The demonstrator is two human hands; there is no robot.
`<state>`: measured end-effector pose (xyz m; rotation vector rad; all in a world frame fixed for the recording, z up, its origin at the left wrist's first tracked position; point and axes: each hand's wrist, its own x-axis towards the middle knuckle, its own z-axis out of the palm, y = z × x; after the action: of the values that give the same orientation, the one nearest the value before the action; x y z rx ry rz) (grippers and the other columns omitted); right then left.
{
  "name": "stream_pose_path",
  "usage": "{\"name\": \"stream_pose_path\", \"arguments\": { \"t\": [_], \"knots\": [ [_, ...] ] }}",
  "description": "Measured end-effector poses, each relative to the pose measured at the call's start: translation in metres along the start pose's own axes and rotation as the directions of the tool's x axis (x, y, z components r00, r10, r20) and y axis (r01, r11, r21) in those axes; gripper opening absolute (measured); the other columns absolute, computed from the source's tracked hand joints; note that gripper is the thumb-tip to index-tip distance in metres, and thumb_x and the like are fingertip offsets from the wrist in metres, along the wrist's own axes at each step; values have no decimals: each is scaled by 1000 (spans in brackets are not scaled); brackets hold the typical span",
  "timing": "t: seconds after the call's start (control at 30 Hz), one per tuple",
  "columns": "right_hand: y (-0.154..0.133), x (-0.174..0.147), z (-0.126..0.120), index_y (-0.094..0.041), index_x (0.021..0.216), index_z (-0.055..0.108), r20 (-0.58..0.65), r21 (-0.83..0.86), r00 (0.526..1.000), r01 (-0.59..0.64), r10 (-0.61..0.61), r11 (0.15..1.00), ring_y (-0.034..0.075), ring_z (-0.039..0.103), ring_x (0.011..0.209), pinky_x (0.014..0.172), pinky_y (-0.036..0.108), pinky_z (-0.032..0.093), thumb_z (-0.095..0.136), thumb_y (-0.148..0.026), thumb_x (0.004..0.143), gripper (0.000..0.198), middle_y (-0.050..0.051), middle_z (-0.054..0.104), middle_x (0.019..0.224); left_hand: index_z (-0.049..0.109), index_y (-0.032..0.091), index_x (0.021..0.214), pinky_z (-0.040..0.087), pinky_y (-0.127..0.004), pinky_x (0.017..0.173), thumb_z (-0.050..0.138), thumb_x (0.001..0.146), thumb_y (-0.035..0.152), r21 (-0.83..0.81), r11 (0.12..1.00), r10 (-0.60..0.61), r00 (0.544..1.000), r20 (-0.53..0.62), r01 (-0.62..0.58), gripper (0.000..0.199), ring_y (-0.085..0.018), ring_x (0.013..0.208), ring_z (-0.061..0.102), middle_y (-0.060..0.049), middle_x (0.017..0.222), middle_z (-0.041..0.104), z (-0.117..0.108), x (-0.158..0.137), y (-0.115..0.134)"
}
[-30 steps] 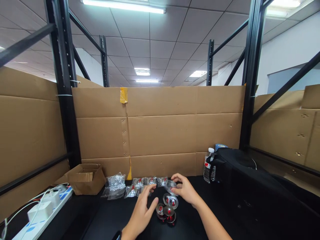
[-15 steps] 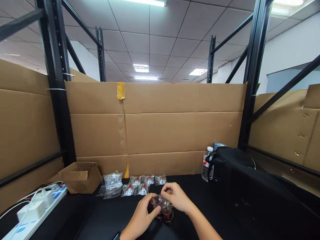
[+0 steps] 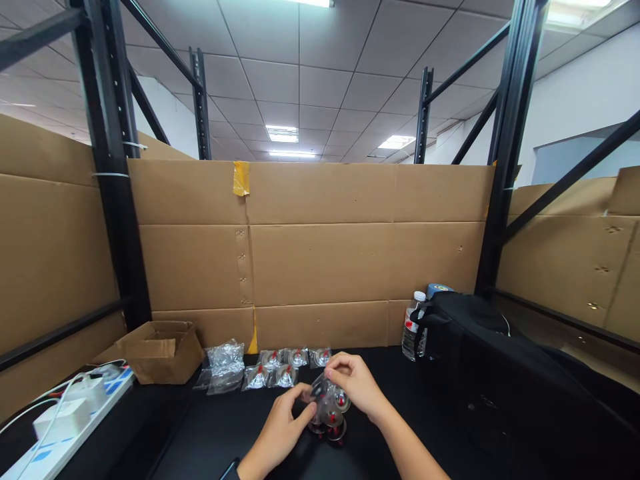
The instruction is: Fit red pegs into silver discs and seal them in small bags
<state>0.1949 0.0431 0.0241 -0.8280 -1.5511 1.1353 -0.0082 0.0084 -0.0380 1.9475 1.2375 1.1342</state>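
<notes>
Clear plastic bag (image 3: 319, 385) sits between left hand (image 3: 278, 429) and right hand (image 3: 357, 385).

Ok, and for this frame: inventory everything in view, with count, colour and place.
Plastic wrapper: one, clear, between the hands
Unwrapped pieces: several, exact count unclear, clear with red, below the wrapper
Wrapped pieces: five, silvery with red, table's far side
Crumpled plastic: count unclear, clear, beside box
Box: one, brown, left
Power strip: one, white and blue, near left, with white plugs and cables
Bottle: one, clear, white cap, back right
Blue item: one, partly hidden, behind case
Case: one, black, right
Table: one, black
Cardboard panels: several, brown, around table
Rack frame: black, both sides
Ceiling lights: several, white, overhead
Left hand: one, left of wrapper, dark wristband
Right hand: one, pinching wrapper
</notes>
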Motion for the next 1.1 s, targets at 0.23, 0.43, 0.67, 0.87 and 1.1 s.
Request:
{"name": "stream_pose_path", "arguments": {
  "t": [0.23,0.43,0.67,0.87,1.1],
  "knots": [
    [4,1,3,-14,78,71,-78,83,993,-80,86,993,21,66,72,71,32,50,78,-62,70,49,9,72,78,73,19,94,49,-29,86,53,96,50,-22,999,31,996,-81,-33,36,-22,91,67,-6,94,75,-6,3,10],
    [10,4,2,-17,99,73,-96,-78,994,46,-53,996,24,67,88,69,30,51,71,-62,78,49,11,71,100,72,20,95,49,-31,88,55,94,51,-21,999,34,982,-186,-39,35,-23,94,68,-7,97,75,-19,10,3],
    [30,2,-9,-29,119,68,37,-634,989,135,-144,762,27,55,125,102,43,41,45,-52,98,39,8,62,134,49,21,125,50,-34,75,56,89,52,97,959,-157,785,-599,266,48,-25,76,70,-7,95,76,-104,18,-38],
    [54,33,3,-32,140,56,143,-793,979,26,145,608,30,33,146,112,54,27,28,-57,102,54,5,43,157,59,20,109,46,-42,89,51,91,35,376,654,-359,707,-609,656,25,-34,104,66,-12,110,72,-165,4,-77],
    [52,41,-8,-31,119,68,44,-885,994,-6,97,465,33,52,121,97,55,37,23,-54,103,53,9,65,129,59,21,125,44,-47,99,40,99,32,641,713,34,900,-434,283,34,-31,122,54,-14,130,59,-105,7,-24]
  ]
}}
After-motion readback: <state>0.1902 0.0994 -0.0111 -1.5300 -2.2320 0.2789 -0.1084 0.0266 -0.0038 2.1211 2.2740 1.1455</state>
